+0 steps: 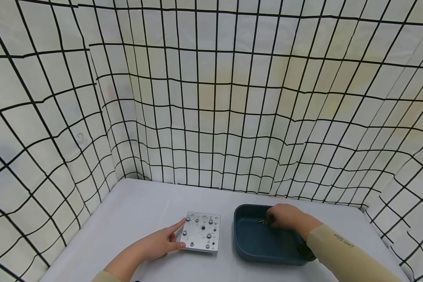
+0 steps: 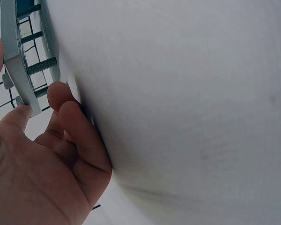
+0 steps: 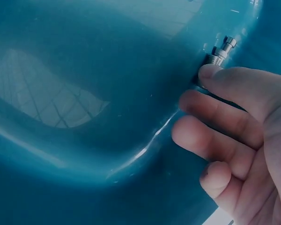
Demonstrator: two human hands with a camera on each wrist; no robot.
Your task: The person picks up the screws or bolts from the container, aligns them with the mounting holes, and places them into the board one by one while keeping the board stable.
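A silver metal plate (image 1: 201, 232) with holes and several socket-head bolts lies left of the bin. Threaded shanks (image 2: 42, 65) stick out of its underside in the left wrist view. My left hand (image 1: 159, 243) holds the plate at its left side, index finger at the far corner and thumb at the near one, other fingers curled. Inside a dark blue bin (image 1: 244, 250), my right hand (image 1: 285, 216) reaches to the far right part. Its thumb and index finger pinch at a small silver bolt (image 3: 216, 58); part of it is hidden behind the thumb.
Both the plate and the bin rest on a white table (image 1: 155, 199). A dark item (image 1: 304, 250) sits in the near right corner of the bin, partly behind the right forearm. White walls with a black grid (image 1: 211, 117) stand behind and at the sides.
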